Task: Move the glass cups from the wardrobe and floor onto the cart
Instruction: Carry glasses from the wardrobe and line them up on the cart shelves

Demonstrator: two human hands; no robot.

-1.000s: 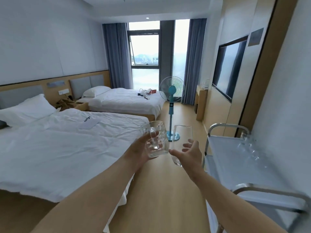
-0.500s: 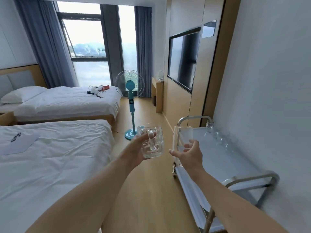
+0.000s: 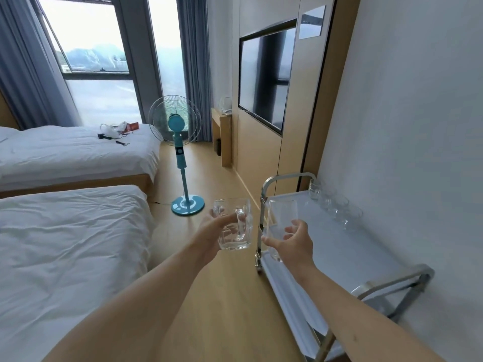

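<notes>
The left hand (image 3: 214,232) grips a clear glass mug with a handle (image 3: 233,226), held upright over the wooden floor (image 3: 209,296). The right hand (image 3: 292,242) grasps a tall clear glass tumbler (image 3: 281,220) at the near edge of the white metal-framed cart (image 3: 339,246) (several clear glass cups (image 3: 335,203) line its wall side).

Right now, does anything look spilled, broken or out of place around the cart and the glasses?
Nothing stands out. The glass mug in the left hand and the tall glass in the right hand look whole. The row of glasses stands upright along the cart by the wall.
</notes>
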